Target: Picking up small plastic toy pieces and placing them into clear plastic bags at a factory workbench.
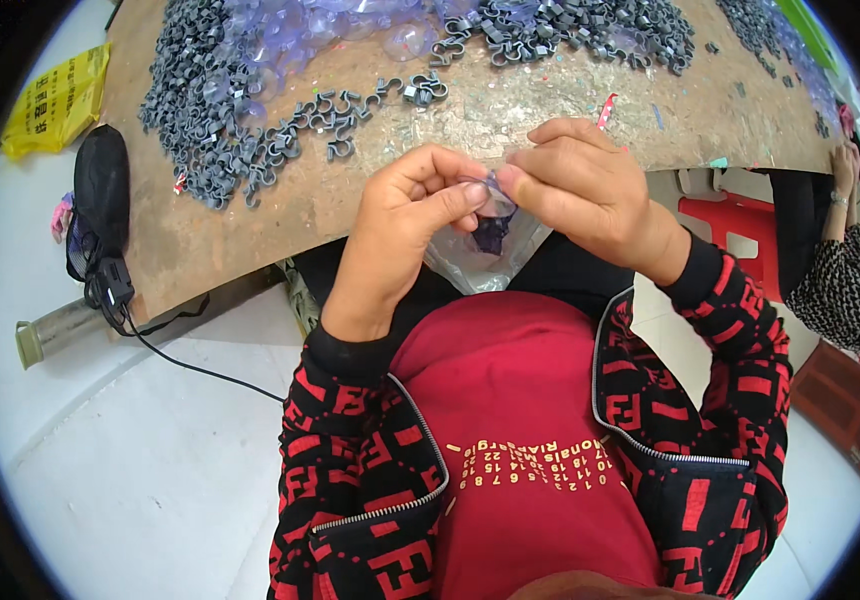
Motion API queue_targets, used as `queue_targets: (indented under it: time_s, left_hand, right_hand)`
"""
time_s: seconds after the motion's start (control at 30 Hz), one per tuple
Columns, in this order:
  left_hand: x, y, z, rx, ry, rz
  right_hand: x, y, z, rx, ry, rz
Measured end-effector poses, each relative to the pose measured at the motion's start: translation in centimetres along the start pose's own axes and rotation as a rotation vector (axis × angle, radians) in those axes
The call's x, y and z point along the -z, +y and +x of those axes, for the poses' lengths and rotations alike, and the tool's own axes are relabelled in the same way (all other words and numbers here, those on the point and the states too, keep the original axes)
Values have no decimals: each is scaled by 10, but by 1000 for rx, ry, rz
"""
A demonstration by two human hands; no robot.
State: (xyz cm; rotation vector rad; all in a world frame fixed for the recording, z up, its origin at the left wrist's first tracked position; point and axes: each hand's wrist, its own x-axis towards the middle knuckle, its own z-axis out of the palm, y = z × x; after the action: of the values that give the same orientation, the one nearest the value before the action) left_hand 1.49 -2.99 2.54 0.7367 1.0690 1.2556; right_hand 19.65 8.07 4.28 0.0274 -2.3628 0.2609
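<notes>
You held a small clear suction cup [496, 200] between both hands, just off the near edge of the worn wooden table [370, 200] and above your lap. Your left hand [405, 215] pinched its left side between thumb and forefinger, and your right hand [580, 185] pressed thumb and forefinger together on its right side, so the cup sat exactly where the two sets of fingertips met. Whether a grey clip was already on it could not be told; the fingers hid most of it.

The cup looked light, soft and flexible, likely a little slippery, so a hold on its rim or its small knob would have suited it better than a squeeze across the thin dome. Directly below it hung a clear plastic bag [490, 262] with something dark inside.

Towards the table's far left corner lay a large heap of grey plastic clips [205, 110], with a pile of clear suction cups [330, 30] along the far edge and more clips [570, 30] spread further right. A black pouch [102, 185] rested over the table's left edge.
</notes>
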Motion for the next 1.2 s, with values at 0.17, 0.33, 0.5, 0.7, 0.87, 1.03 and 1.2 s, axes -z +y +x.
queue_targets:
  time_s: [0.17, 0.33, 0.5, 0.7, 0.87, 1.03, 1.2]
  left_hand:
    - [10, -6, 8, 194, -195, -322]
    - [-4, 2, 7, -48, -18, -20]
    - [-7, 6, 4, -769, 150, 881]
    - [-8, 1, 7, -1025, 161, 1048]
    - [-7, 0, 8, -1012, 145, 1072]
    - [-4, -2, 8, -956, 111, 1111]
    - [2, 0, 15, -1006, 40, 1378]
  right_hand:
    - [8, 5, 1, 133, -71, -8]
    - [6, -16, -7, -980, 77, 864]
    - [4, -11, -6, -1096, 19, 1114]
    - [2, -6, -5, -1134, -124, 1209]
    - [-4, -10, -10, -1054, -119, 1048]
    - [-8, -10, -11, -881, -170, 666]
    - [-14, 5, -10, -766, -235, 405]
